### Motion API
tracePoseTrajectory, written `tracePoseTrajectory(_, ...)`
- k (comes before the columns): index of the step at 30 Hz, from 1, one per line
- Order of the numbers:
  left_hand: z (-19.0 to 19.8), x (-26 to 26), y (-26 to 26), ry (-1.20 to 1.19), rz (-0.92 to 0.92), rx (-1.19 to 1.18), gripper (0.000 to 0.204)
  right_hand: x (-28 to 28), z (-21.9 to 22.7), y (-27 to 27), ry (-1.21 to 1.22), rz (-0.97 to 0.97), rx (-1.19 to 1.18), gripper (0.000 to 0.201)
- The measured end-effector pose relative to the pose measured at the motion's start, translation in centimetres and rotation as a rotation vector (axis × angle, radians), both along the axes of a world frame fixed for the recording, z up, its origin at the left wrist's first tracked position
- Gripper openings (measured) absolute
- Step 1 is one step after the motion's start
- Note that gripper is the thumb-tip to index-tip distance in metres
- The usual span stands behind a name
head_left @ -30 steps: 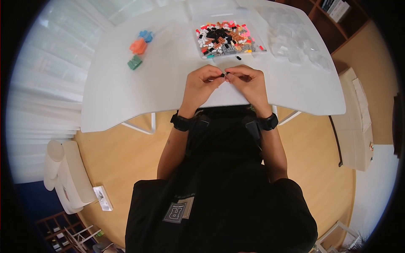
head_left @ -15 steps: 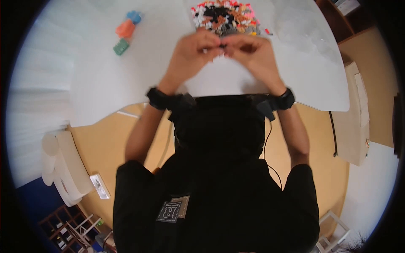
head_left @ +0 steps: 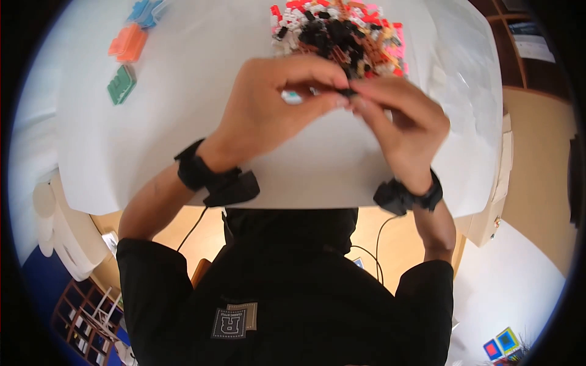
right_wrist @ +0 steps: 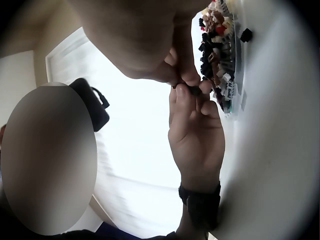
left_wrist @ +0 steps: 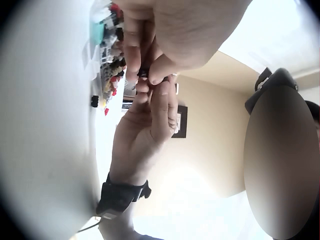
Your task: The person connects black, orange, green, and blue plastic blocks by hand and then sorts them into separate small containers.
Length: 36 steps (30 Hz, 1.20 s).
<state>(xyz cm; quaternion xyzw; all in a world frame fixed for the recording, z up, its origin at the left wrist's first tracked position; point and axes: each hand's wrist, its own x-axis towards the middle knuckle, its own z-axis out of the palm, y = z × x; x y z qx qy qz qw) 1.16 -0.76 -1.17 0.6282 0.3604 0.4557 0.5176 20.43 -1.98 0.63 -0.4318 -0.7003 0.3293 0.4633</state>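
Both hands meet fingertip to fingertip over the near side of a heap of small building bricks (head_left: 339, 36). Between thumb and fingers my left hand (head_left: 262, 100) pinches a small black building brick (head_left: 348, 93). Against it from the other side, my right hand (head_left: 412, 125) pinches at the same spot. Fingertips cover most of the black piece, and I cannot tell whether it is one brick or two pressed together. In the left wrist view only a dark sliver of it shows amid the fingers.
A clear tray (right_wrist: 239, 45) holds the mixed bricks, with a loose black brick (right_wrist: 246, 35) on the white table (head_left: 317, 165) beside it. Green (head_left: 121, 85), orange (head_left: 128, 43) and blue pieces (head_left: 145, 12) lie to the left. Clear plastic containers (head_left: 458, 67) stand at the right.
Both hands have come up larger in the head view, still together. The black pieces, seen slightly apart at first, now meet between the fingertips. The head view has shifted closer to the table.
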Motion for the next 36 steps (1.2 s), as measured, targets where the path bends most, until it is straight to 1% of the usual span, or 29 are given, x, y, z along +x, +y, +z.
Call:
tracePoseTrajectory(1, 0.0, -0.4, -0.2, 0.018, -0.019, -0.005, 0.019, -0.3, 0.0, 0.0, -0.015, 0.021, 0.05, 0.021)
tracePoseTrajectory(2, -0.2, -0.7, -0.4, 0.035, -0.044, -0.015, 0.02, -0.4, -0.1, -0.1, -0.01, 0.035, 0.028, 0.021)
tracePoseTrajectory(4, -0.3, -0.9, -0.5, 0.023, -0.031, -0.044, 0.022, -0.5, -0.4, 0.0, -0.053, 0.047, 0.046, 0.023)
tracePoseTrajectory(6, -0.1, -1.3, -0.2, 0.042, -0.044, 0.0, 0.022, -0.6, -0.6, 0.3, -0.058, 0.059, 0.04, 0.024)
tracePoseTrajectory(8, -0.3, -1.5, -0.3, 0.036, -0.033, -0.017, 0.021, -0.8, -0.5, 0.2, -0.048, 0.066, 0.027, 0.025)
tracePoseTrajectory(11, -0.3, -1.6, -0.2, 0.05, -0.077, 0.002, 0.021, -0.4, -0.2, 0.4, -0.05, 0.074, -0.047, 0.025)
tracePoseTrajectory(14, -0.3, -1.4, -0.3, 0.064, -0.052, -0.015, 0.022, -0.4, -0.4, 0.4, 0.008, 0.11, -0.082, 0.024)
tracePoseTrajectory(16, -0.4, -1.4, -0.2, 0.072, -0.047, 0.027, 0.023, -0.9, -0.2, 0.1, 0.102, 0.037, -0.215, 0.024)
tracePoseTrajectory(20, -0.3, -1.5, -0.2, 0.078, -0.046, 0.026, 0.024, -1.0, -0.7, 0.0, 0.164, 0.05, -0.185, 0.023)
tracePoseTrajectory(22, -0.3, -1.5, -0.2, 0.075, -0.047, 0.048, 0.025, -0.9, -0.7, 0.0, 0.112, 0.061, -0.157, 0.022)
tracePoseTrajectory(26, -0.3, -1.4, -0.3, 0.072, -0.043, 0.06, 0.025, -0.9, -0.4, -0.3, 0.11, 0.044, -0.143, 0.023)
tracePoseTrajectory(29, -0.2, -1.4, -0.4, 0.1, -0.033, 0.07, 0.025, -0.9, -0.4, -0.4, 0.116, 0.022, -0.176, 0.024)
tracePoseTrajectory(36, -0.1, -1.4, -0.5, 0.148, -0.03, 0.106, 0.024, -0.8, -0.4, -0.4, 0.091, 0.058, -0.109, 0.024)
